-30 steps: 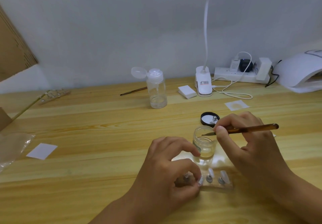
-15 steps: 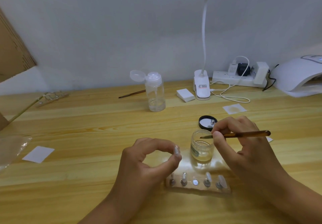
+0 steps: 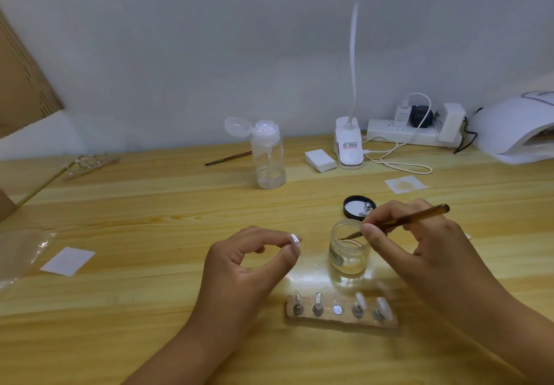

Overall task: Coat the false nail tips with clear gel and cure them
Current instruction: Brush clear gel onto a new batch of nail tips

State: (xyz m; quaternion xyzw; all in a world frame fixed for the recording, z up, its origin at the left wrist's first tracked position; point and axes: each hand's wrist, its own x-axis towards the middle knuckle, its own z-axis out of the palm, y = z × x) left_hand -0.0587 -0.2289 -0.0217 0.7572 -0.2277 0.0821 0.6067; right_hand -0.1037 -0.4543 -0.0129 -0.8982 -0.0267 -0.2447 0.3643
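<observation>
left hand pinching one false nail tip thumb-to-forefinger, right hand gripping gel brush, bristles inside open clear gel jar

Nothing legible; the small label on the lamp base seems printed but blurred

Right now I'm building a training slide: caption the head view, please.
Left hand pinches a false nail tip while the right hand dips a brush into the open gel jar.
</observation>
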